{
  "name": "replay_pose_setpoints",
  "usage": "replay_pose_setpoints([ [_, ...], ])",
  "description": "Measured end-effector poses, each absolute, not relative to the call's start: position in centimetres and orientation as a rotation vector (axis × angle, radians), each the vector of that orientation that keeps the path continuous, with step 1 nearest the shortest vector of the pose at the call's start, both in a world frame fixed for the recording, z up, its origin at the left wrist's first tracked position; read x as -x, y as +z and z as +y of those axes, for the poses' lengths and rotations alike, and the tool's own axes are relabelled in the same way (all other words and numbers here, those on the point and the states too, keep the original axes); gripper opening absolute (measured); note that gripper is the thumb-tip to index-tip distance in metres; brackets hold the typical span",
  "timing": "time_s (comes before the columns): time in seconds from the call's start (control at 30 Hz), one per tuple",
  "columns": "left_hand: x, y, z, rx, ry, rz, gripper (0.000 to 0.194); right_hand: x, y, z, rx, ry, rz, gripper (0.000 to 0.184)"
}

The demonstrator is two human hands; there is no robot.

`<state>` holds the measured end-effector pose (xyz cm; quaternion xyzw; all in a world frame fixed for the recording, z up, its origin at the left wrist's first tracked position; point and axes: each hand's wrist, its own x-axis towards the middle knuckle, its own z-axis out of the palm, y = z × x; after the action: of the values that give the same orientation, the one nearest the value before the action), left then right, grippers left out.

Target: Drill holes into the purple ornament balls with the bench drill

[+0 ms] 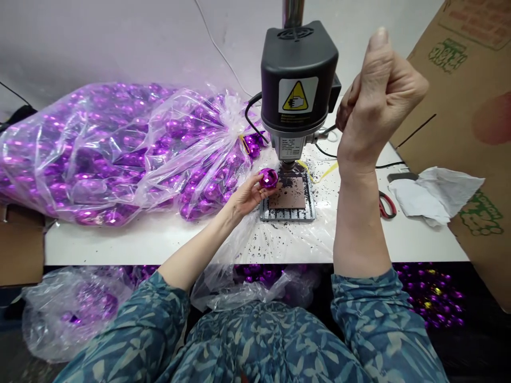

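My left hand (pixel 248 194) holds a shiny purple faceted ball (pixel 268 178) at the left edge of the drill press work plate (pixel 288 201), just beside the spindle. The black drill press head (pixel 298 80) with a yellow warning sticker stands over the plate. My right hand (pixel 377 98) is raised at the machine's right side, fist closed around its feed lever, of which only a thin metal end shows near the fingers.
A large clear plastic bag of purple balls (pixel 120 149) lies on the white table at left. Black shavings are scattered around the plate. Scissors (pixel 386 205) and crumpled white paper (pixel 433 191) lie at right, beside a cardboard box (pixel 471 122). More purple balls (pixel 433 292) sit below the table.
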<state>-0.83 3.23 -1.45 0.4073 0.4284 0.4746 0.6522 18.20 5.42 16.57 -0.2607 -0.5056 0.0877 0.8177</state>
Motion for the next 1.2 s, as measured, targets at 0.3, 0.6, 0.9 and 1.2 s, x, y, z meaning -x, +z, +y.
replay_pose_setpoints([
  [0.3,-0.9,-4.5,3.7,-1.218,1.238,1.109,0.061,-18.1,16.5,4.9,0.575,0.154,-1.103,0.059],
  [0.6,-2.1,-5.3,3.7,-1.402,1.184,1.164,0.057,-18.2,16.3,4.5,0.639,0.113,-1.129,0.066],
  [0.9,-3.5,-5.4,2.5,-1.706,1.203,1.319,0.057,-18.2,16.1,4.5,0.701,0.067,-1.131,0.068],
  [1.2,-3.3,-5.6,2.7,-1.642,1.208,1.263,0.058,-18.0,14.5,2.2,0.566,0.201,-1.082,0.057],
])
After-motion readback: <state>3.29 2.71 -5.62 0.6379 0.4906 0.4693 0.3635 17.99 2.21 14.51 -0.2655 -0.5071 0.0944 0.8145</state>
